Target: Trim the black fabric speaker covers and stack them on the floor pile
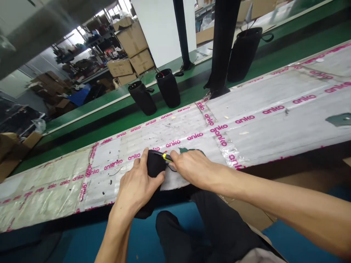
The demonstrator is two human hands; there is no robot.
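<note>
My left hand (139,182) is wrapped round a black cylindrical housing (155,166) at the near edge of the covered bench, thumb on its near side and fingers over its far side. In my right hand (189,166) is a slim tool with a black-and-yellow handle (166,157). Its dark, narrow end points left and lies across the top of the housing; the exact kind of tool is too small to tell. A bit of red shows close to the tool. A thin black loop hangs below my right fingers.
Several similar black housings, such as one (168,87) with wires sticking out, stand on the green conveyor belt (109,118). Dark posts (223,44) rise beyond the bench. White wrapping with pink lettering (255,131) covers the bench, with black scraps on it. Cardboard boxes (134,40) are stacked behind.
</note>
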